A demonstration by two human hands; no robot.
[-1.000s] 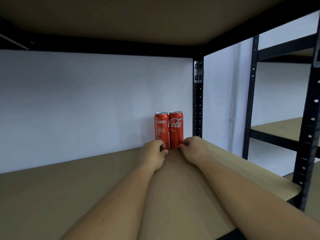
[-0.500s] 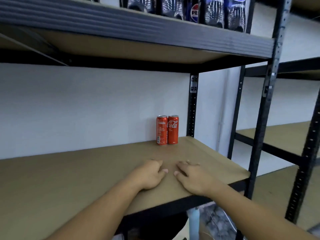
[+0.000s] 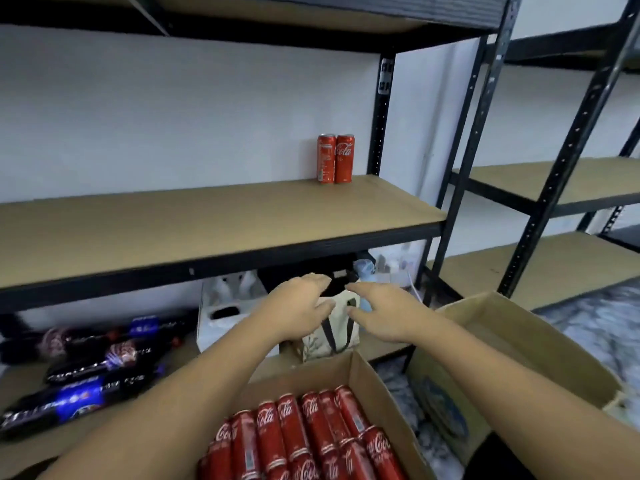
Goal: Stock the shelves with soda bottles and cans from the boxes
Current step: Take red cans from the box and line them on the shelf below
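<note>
Cans in the box are probably being reached for next, a downward grasp being required, left hand and right hand being held just beyond it, fingers spread and empty, shelved pair being displayed upright.

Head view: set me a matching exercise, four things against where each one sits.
Things:
1. two cans
2. bottles
3. can box
4. open box

Places:
a. lying on the bottom shelf, left
b. right of the can box
c. upright at the back of the middle shelf
d. nearest the camera, full of red cans

Pairs: 1-c; 2-a; 3-d; 4-b
</note>
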